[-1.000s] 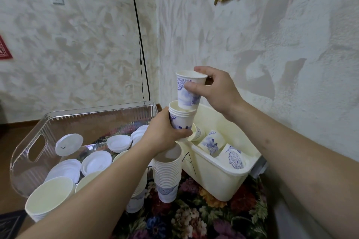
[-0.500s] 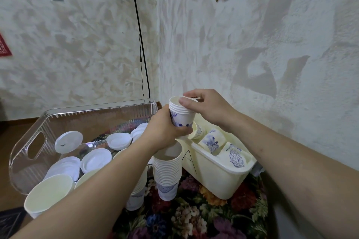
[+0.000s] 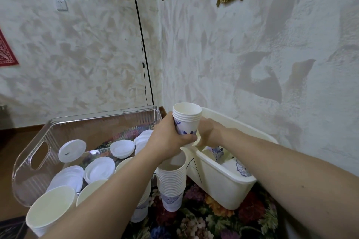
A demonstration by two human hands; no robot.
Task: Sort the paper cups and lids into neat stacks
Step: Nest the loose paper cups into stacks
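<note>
Left hand (image 3: 168,141) fingers curl round a short upright cup stack (image 3: 186,120). Right hand (image 3: 208,134) reaches down behind it into the cream bin (image 3: 217,178), finger pose hidden; loose cups (image 3: 240,167) lie just below, nearest that hand.
</note>
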